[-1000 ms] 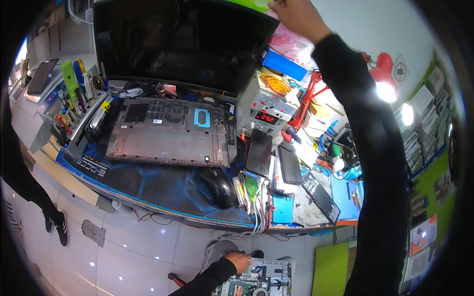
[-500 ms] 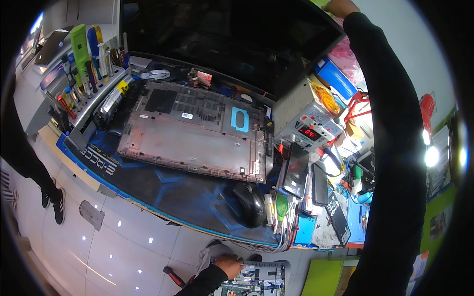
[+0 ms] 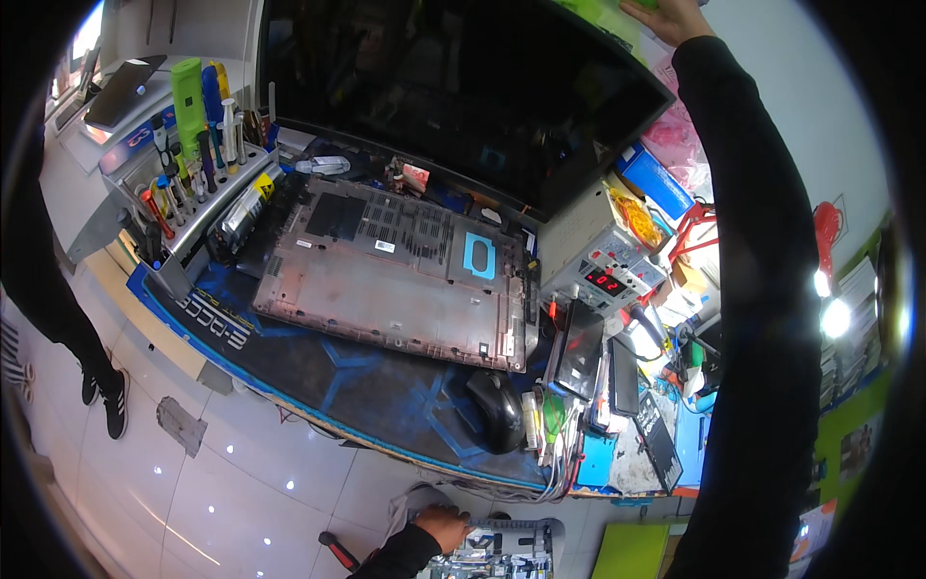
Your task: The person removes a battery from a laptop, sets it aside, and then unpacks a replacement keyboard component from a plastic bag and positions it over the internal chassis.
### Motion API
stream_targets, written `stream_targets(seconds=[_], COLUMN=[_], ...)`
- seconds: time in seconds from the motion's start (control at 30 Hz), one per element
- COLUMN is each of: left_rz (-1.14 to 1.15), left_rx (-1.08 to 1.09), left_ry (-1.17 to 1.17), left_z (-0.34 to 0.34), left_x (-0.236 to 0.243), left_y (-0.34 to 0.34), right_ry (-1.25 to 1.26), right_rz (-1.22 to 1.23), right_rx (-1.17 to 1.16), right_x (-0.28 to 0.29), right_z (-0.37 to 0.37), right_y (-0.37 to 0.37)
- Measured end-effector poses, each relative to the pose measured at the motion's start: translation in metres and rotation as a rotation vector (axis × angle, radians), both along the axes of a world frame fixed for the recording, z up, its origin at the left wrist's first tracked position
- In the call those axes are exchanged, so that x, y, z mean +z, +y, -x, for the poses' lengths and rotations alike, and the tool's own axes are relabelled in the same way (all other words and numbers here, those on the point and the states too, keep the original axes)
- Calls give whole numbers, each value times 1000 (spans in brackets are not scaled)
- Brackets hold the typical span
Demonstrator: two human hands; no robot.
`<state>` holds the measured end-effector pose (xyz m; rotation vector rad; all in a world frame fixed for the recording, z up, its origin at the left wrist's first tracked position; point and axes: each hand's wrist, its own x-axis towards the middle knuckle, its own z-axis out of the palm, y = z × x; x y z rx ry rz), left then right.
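My left hand [image 3: 443, 529], low in the picture, is closed on the upper left edge of an opened laptop base [image 3: 545, 540] with its circuit boards exposed. My right hand [image 3: 675, 19] reaches up past the upper right corner of the large black monitor [image 3: 424, 87]. Its fingers are bent around something bright green, partly cut off by the picture's edge, so its kind does not show. Upside down on the dark desk mat lies a grey laptop bottom cover [image 3: 386, 299] with a blue sticker, touched by neither hand.
A tool rack [image 3: 188, 207] with screwdrivers and tweezers stands at the desk's left. On the right are a bench power supply [image 3: 593, 265], a black mouse [image 3: 497, 410], phones, cables and papers. Another person's leg and shoe [image 3: 114, 405] show at far left.
The view has shifted, so the desk sits slightly lower and to the right. My right hand is higher, at the top edge. My left hand stays on the laptop base.
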<state>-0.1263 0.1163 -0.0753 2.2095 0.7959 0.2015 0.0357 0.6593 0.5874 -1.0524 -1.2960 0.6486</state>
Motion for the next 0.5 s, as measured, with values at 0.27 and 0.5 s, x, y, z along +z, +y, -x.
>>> stream_targets(seconds=[0.27,0.5], left_rz=[-30,-35], left_rx=[26,-36], left_ry=[4,-28], left_z=[7,-6], left_x=[-8,-4], left_y=[-3,-7], right_ry=[-1473,-1200], right_rz=[-513,-993], right_rx=[-589,-814], right_x=[1,79], right_z=[44,10], right_y=[-59,-45])
